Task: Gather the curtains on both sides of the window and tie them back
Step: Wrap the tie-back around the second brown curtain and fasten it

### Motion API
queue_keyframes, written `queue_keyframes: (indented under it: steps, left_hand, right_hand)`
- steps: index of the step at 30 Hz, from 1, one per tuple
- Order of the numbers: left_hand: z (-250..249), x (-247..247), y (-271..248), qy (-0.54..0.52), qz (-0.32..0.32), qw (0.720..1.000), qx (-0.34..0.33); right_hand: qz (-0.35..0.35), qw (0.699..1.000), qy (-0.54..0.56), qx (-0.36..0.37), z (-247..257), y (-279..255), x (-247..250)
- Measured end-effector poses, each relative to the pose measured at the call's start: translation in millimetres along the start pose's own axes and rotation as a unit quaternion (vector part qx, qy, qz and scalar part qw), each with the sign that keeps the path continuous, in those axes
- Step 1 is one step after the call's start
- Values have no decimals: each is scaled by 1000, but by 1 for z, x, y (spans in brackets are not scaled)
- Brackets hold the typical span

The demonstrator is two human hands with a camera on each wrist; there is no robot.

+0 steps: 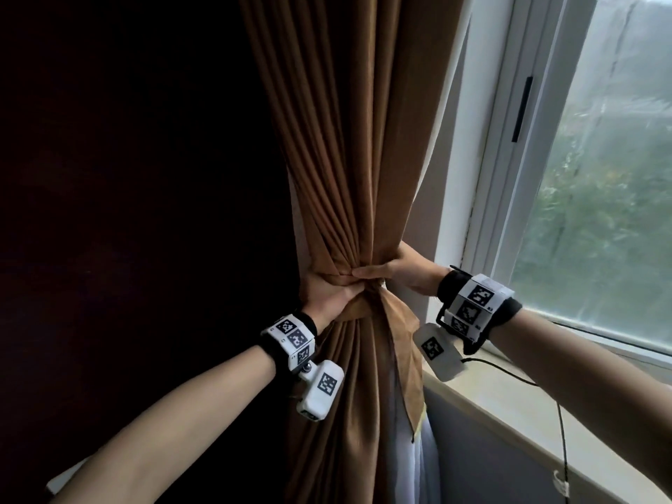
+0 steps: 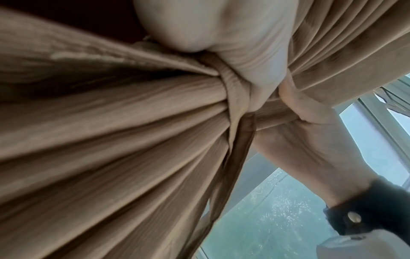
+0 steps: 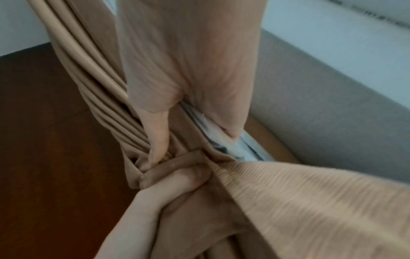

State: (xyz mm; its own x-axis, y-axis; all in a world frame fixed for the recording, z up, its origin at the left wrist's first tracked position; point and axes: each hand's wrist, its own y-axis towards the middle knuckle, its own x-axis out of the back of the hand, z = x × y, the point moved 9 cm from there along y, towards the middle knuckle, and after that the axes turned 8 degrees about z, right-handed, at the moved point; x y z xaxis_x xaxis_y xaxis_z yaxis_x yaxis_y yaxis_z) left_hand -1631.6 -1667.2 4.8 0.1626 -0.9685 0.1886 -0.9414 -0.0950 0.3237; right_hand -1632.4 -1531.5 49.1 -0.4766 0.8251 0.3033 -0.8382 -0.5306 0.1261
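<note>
A brown pleated curtain point(image 1: 338, 147) hangs left of the window, bunched tight at waist height. A matching brown tie-back band point(image 1: 336, 276) wraps the bunch, its loose end point(image 1: 402, 343) hanging down on the right. My left hand point(image 1: 329, 294) grips the band and bunch from the left. My right hand point(image 1: 394, 269) holds the bunch from the right, its thumb laid along the band. In the left wrist view the band point(image 2: 233, 87) crosses the pleats beside my left hand point(image 2: 235, 52). In the right wrist view my right hand point(image 3: 177, 105) clasps the folds above the band point(image 3: 175, 163).
The window point(image 1: 600, 183) with a white frame and a black handle point(image 1: 522, 109) is at the right. A pale sill point(image 1: 509, 405) runs below it, with a black cable point(image 1: 562, 431) hanging across. A dark wall point(image 1: 127, 176) fills the left. A white sheer lining point(image 1: 423, 463) shows below the curtain.
</note>
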Motion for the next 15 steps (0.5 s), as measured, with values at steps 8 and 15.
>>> queue_keyframes:
  steps: [8, 15]
  left_hand:
    - [13, 10, -3, 0, -7, 1000, 9]
    - [4, 21, -19, -11, -4, 1000, 0]
  right_hand:
    - [-130, 986, -98, -25, -44, -55, 15]
    - [-157, 938, -307, 33, -58, -84, -28]
